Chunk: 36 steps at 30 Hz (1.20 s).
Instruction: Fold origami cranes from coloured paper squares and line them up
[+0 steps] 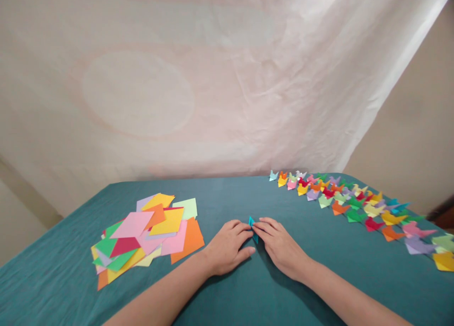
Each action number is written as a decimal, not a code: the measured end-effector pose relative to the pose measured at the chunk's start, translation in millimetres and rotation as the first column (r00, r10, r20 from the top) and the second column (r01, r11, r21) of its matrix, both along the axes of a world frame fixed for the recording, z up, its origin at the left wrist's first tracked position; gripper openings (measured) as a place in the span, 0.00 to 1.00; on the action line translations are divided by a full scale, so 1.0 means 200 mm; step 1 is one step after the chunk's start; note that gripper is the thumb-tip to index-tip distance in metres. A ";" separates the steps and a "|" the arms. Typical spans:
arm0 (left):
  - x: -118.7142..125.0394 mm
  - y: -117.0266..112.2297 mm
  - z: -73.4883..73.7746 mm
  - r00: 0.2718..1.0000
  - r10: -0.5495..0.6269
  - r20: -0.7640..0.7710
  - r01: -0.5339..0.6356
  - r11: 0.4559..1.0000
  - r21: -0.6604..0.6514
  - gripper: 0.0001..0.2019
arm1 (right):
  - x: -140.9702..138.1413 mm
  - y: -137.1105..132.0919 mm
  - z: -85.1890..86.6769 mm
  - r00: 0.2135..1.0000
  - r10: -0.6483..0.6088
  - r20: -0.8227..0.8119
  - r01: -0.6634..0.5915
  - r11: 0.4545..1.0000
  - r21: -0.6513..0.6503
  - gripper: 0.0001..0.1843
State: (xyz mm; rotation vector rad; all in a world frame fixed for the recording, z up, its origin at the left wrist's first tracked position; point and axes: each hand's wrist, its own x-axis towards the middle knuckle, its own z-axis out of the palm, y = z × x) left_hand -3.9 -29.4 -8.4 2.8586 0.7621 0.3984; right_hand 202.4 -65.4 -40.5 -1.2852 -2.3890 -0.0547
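A small blue piece of folded paper point(251, 220) is between my two hands, low over the middle of the table. My left hand point(229, 248) has its curled fingertips against the paper's left side, its thumb pointing right below them. From the right, the fingertips of my right hand point(282, 248) press together on the same paper. Only the tip and a lower corner show; the fingers cover the rest, so the exact fold cannot be made out.
On the left lies a loose pile of coloured paper sheets point(132, 225). Rows of folded paper birds point(355, 215) in many colours stand along the right side. A dark green cloth point(220, 198) covers the table, and a pale hanging sheet point(213, 94) closes off the back.
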 end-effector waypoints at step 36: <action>-0.02 0.04 -0.07 0.995 0.091 0.030 -0.093 0.993 0.078 0.18 | -0.02 -0.01 0.03 0.999 -0.008 -0.036 0.006 0.999 -0.051 0.19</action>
